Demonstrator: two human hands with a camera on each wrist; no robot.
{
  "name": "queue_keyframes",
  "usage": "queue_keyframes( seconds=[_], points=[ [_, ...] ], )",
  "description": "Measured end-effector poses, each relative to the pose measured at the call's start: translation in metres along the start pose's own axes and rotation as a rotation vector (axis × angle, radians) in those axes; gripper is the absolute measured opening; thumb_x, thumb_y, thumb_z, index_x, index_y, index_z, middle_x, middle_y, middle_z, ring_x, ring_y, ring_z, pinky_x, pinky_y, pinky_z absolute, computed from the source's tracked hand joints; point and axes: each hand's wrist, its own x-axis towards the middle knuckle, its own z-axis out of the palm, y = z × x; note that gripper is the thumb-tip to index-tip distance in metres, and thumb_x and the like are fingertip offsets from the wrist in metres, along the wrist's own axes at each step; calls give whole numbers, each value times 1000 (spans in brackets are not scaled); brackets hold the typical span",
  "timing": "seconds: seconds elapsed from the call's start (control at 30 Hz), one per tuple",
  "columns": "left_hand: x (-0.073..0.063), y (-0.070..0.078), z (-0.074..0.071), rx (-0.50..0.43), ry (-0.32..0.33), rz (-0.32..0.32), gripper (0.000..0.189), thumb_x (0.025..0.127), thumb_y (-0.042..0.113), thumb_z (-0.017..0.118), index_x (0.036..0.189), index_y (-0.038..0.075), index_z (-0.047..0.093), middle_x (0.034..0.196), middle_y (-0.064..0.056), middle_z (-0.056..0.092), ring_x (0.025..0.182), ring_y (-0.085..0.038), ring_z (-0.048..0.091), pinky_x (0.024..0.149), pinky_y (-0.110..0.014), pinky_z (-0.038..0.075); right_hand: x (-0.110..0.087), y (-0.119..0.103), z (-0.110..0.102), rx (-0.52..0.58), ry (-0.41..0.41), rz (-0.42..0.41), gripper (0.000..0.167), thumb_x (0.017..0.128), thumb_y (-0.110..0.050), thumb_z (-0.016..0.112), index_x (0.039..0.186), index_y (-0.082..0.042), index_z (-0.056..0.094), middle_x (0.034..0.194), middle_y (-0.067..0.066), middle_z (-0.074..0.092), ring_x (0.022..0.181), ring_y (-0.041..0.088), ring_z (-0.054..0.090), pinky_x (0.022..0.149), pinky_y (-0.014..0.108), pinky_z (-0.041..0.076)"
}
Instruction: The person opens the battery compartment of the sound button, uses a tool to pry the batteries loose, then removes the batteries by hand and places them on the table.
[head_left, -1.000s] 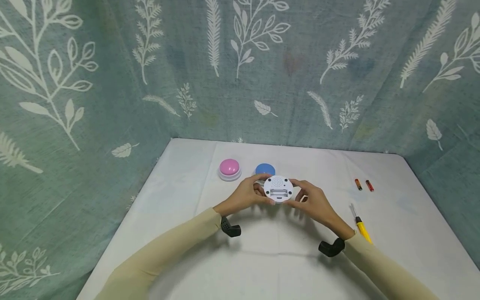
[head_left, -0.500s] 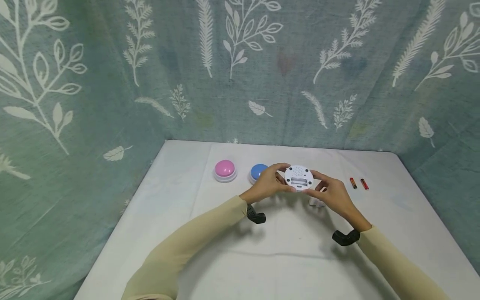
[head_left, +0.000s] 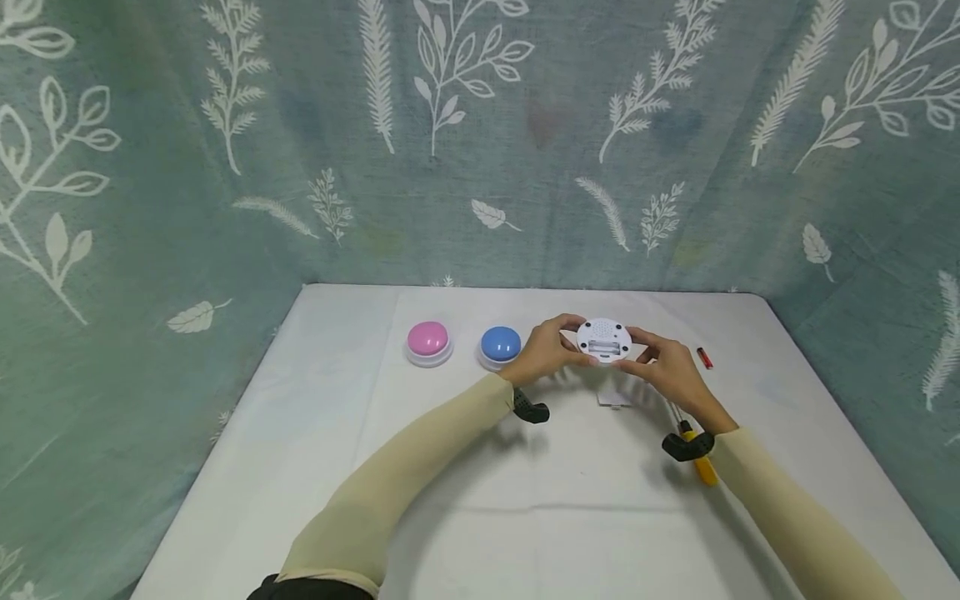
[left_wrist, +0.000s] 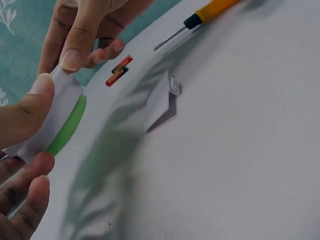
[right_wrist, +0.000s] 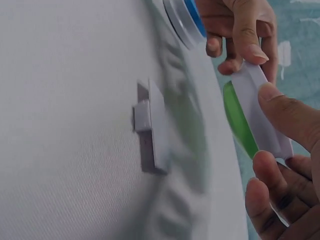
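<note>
Both hands hold up a round push-button buzzer (head_left: 603, 341) with a white base and a green dome. Its underside faces me in the head view, with an open battery compartment that has no batteries in it. My left hand (head_left: 550, 348) pinches the left edge between thumb and fingers. On the opposite edge my right hand (head_left: 670, 367) does the same. From the side, the green dome (left_wrist: 68, 125) shows in the left wrist view, facing down toward the table. A small white battery cover (right_wrist: 158, 127) lies on the cloth below the hands.
A pink button (head_left: 427, 339) and a blue button (head_left: 500, 344) stand at the back left of the hands. Two small batteries (left_wrist: 119, 71) lie beyond the right hand. A yellow-handled screwdriver (head_left: 703, 469) lies partly under the right wrist. Patterned curtain (head_left: 480, 150) borders the white table.
Both hands have carried the buzzer right and farther back, away from in front of the blue button. The battery cover has come into sight beneath them. The head view has turned right.
</note>
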Motion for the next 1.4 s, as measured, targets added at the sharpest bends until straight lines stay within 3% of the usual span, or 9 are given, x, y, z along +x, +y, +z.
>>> queue_keyframes(
  seconds=[0.23,0.47,0.6,0.87,1.1,1.3,1.4],
  points=[
    [19,-12,7,-38,-37,-31,76,77,24,94,143,12,57,114,0,69,83,-12,69,67,-25,54,12,13,-1,46,-35,87,79,88,-40,84,152,-10,51,103,14,70,78,24,61,57,30,49],
    [31,-22,19,-143,-59,-71,74,79,13,92,144,11,57,117,-5,69,85,-15,70,67,-27,57,17,26,-1,63,-60,153,81,87,-42,84,153,-11,50,101,14,69,73,27,61,56,33,48],
    [30,-20,20,-130,-66,-91,75,80,13,91,146,11,55,121,-8,69,86,-16,70,68,-28,58,19,31,-1,58,-88,178,84,87,-45,83,154,-11,48,100,15,69,71,27,63,58,34,50],
    [36,-23,26,-66,-47,-73,79,82,16,90,150,11,51,139,-9,60,83,-12,68,67,-27,57,22,34,-2,31,-123,237,88,89,-51,79,159,-13,41,121,17,65,84,27,61,66,34,53],
    [32,-21,22,-10,-51,-50,92,81,21,91,156,8,42,140,-13,59,86,-13,67,68,-26,55,20,30,-4,17,-118,206,87,89,-46,80,159,-13,40,106,16,67,77,25,57,61,34,46],
    [23,-15,11,31,-66,-36,93,80,31,91,156,10,42,140,-10,59,94,-13,68,75,-28,57,15,27,-9,4,-62,133,84,89,-42,81,158,-13,42,138,11,62,76,23,60,55,31,45],
    [16,-10,2,48,-82,-12,87,83,37,89,155,13,46,139,-9,59,95,-12,67,75,-29,57,12,23,-12,-11,-21,98,82,89,-40,82,157,-13,44,142,11,61,79,23,61,56,31,44]
  ],
)
